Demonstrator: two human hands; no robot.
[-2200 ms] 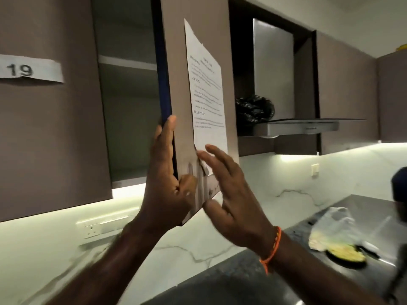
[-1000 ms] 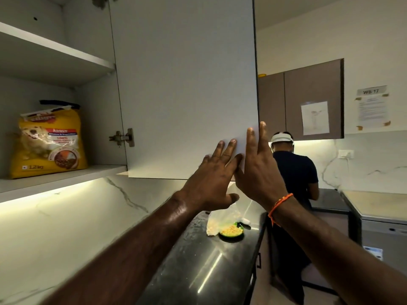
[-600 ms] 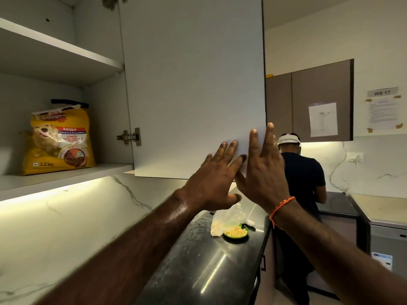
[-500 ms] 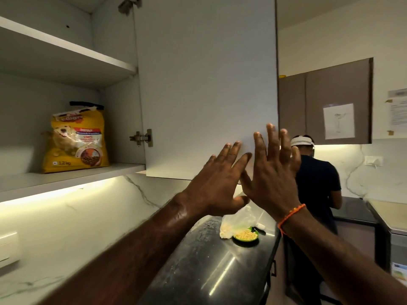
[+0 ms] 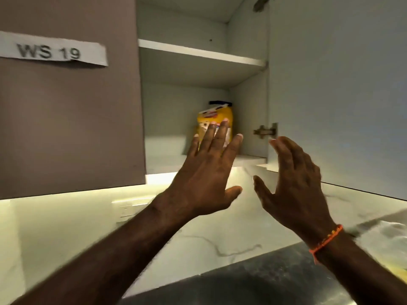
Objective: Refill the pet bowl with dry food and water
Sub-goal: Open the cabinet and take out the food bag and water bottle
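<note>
So the dry food bag (image 5: pixel 217 116) is sitting on the bottom shelf (image 5: pixel 167 160) of the wall cabinet, pushed back into the right rear corner and standing upright. It's bright yellow with a dark blue strip across the top and a red-and-white logo patch under that; the lower print is too blurry and mostly blocked to read. The left hand (image 5: pixel 204 179) is raised right in front of it, palm toward the cabinet, fingers (image 5: pixel 220 137) straight and spread apart, covering the bottom half of the bag in this view. Can't tell if the fingertips actually touch it. The right hand (image 5: pixel 295 186) is up next to the left one, fingers loosely bent and apart, holding nothing, near the hinge (image 5: pixel 265 130) side of the open door (image 5: pixel 339 89). It has an orange thread bracelet (image 5: pixel 326 239) on the wrist. The closed door (image 5: pixel 70 119) on the left carries a paper label (image 5: pixel 51 51) reading "WS 19". Down below is a dark table (image 5: pixel 253 287) and a white marble-look backsplash (image 5: pixel 209 234).
</note>
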